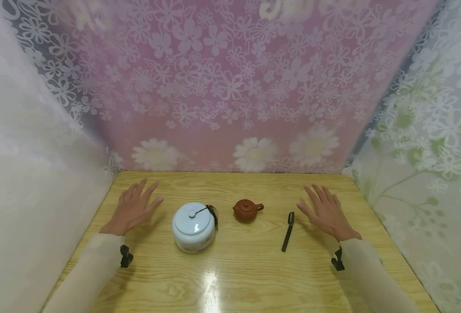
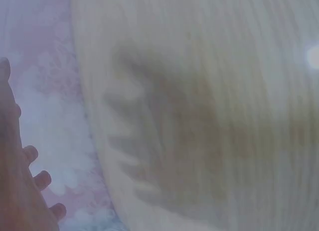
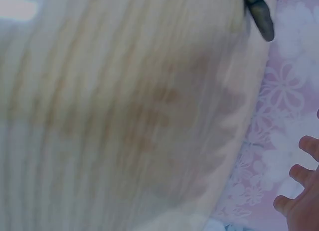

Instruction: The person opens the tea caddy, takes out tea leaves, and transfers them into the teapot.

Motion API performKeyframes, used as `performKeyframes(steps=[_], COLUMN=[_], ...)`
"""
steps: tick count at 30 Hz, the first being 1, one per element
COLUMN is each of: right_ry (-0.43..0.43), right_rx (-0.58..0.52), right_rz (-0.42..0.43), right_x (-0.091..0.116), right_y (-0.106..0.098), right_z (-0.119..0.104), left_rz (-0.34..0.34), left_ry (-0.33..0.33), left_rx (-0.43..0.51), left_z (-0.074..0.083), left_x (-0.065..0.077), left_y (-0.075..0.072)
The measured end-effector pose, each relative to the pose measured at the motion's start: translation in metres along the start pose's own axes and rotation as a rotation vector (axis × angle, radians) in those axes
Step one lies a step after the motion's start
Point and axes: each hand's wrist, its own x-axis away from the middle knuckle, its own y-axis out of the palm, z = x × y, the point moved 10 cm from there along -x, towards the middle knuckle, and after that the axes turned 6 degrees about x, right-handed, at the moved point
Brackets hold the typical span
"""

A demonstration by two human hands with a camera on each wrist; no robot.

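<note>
My left hand (image 1: 133,208) is held over the table's left side, fingers spread, holding nothing. To its right stands a pale white-blue lidded jar (image 1: 193,228), with a dark cord and tassel tied to the lid knob. A small reddish-brown teapot (image 1: 245,211) sits near the middle, its handle pointing right. Right of the teapot lies a dark scoop (image 1: 288,231), its broad end away from me. Beyond that, my right hand (image 1: 326,212) hovers with spread fingers and nothing in it. The left wrist view shows the hand's shadow on the wood; the right wrist view catches the scoop (image 3: 261,17) at its top.
The wooden table (image 1: 238,278) has rounded far corners. A pink flowered cloth (image 1: 230,87) hangs behind its far edge. Pale sheets flank it, a plain one (image 1: 31,165) on the left and a flowered one (image 1: 429,174) on the right.
</note>
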Motion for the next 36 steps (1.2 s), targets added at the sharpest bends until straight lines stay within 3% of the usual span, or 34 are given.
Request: performKeyframes(steps=[8, 18, 36], right_ry=[-0.042, -0.103, -0.169], right_rx=[-0.023, -0.033, -0.076], right_rz=[0.032, 0.06, 0.038], right_x=[-0.01, -0.022, -0.041], right_y=[-0.011, -0.024, -0.032], right_z=[-0.018, -0.042, -0.084], left_rz=[0.034, 0.028, -0.037], left_ry=[0.064, 0.118, 0.129], left_rx=[0.048, 0.138, 0.297], left_z=[0.034, 0.078, 0.146], left_x=[-0.013, -0.028, -0.043], left_y=[-0.008, -0.014, -0.015])
